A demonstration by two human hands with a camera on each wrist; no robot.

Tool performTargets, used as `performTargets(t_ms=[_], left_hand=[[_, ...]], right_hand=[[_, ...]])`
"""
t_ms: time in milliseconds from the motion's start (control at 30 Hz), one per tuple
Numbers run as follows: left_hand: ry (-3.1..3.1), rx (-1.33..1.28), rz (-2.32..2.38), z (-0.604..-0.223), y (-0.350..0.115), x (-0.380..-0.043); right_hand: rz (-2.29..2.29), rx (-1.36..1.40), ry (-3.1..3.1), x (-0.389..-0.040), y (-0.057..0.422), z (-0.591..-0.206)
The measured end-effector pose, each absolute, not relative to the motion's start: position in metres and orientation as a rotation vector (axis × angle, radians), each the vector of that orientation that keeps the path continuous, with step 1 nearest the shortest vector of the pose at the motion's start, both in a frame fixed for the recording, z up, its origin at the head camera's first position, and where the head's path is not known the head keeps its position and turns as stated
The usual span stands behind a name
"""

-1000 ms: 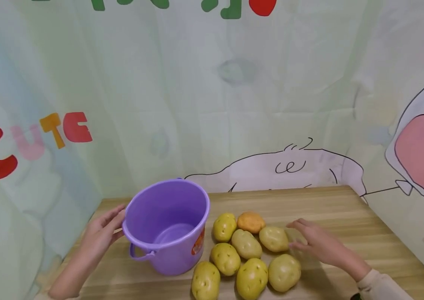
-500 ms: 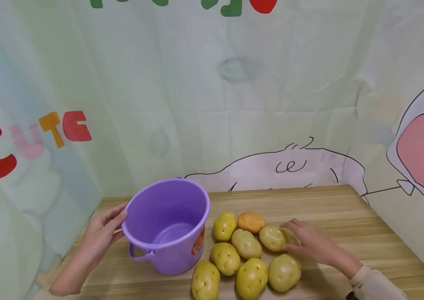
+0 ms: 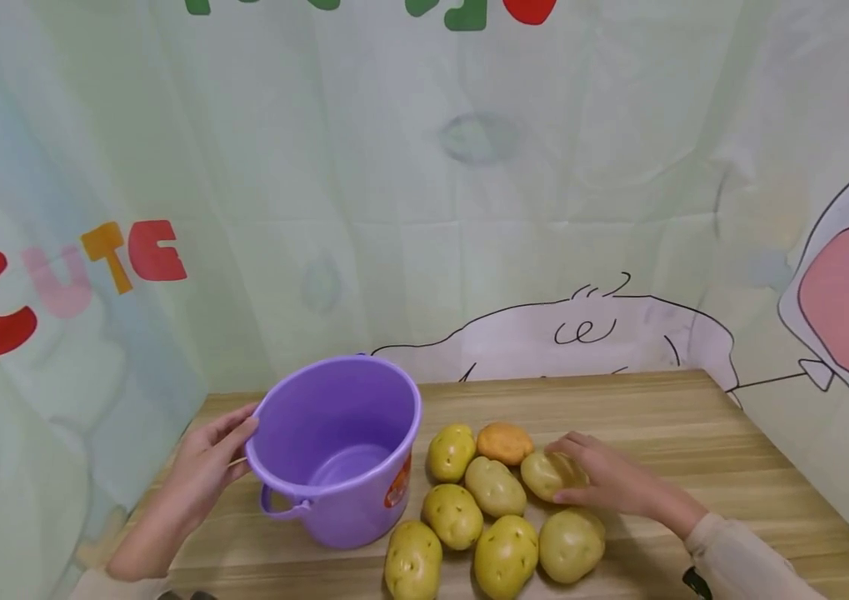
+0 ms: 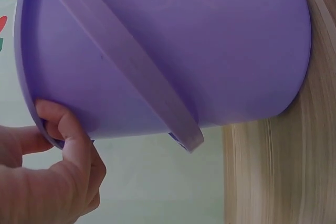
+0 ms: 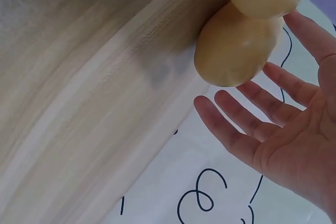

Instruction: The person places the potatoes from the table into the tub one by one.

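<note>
A purple bucket [image 3: 352,529] stands upright on the table, its inside bare. My left hand [image 3: 207,458] pinches the bucket's left rim; in the left wrist view the curled fingers [image 4: 65,124] lie against the outer wall beneath that rim. Beside the bucket lie several yellow potatoes [image 3: 452,517] in a cluster, along with one orange potato-shaped piece [image 3: 505,443]. My right hand [image 3: 607,477] is at the pale potato [image 3: 540,477] on the cluster's right, partly covering it. Seen from the right wrist, the fingers [image 5: 231,135] are spread and nearly straight beside that potato [image 5: 236,51].
The wooden tabletop [image 3: 694,433] stretches right and behind the potatoes. A printed cloth [image 3: 394,208] with cartoon drawings and letters hangs along the back and both sides. The bucket's handle [image 4: 131,61] slants across its outer wall.
My right hand has moved left, from beside the pale potato to partly over it. The left hand stays at the bucket's rim, and the bucket and potatoes look unmoved.
</note>
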State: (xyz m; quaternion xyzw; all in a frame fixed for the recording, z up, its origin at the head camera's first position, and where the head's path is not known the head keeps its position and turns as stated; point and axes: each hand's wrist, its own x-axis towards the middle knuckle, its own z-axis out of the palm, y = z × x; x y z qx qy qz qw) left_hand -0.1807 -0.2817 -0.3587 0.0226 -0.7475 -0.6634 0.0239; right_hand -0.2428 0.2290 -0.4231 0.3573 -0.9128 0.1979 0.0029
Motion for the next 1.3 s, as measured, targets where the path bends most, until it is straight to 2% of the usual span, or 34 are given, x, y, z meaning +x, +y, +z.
performTargets(t_ms=[1033,1300], left_hand=[[-2.286,0.020,-2.048,-0.362,-0.284,-0.181],[-2.293,0.003,-2.019,-0.360,-0.281,-0.181]], right_hand=[[0.618,1.262,-2.829,-0.259,0.220,-0.429],[0.639,1.223,-2.865,-0.260,0.219,-0.428]])
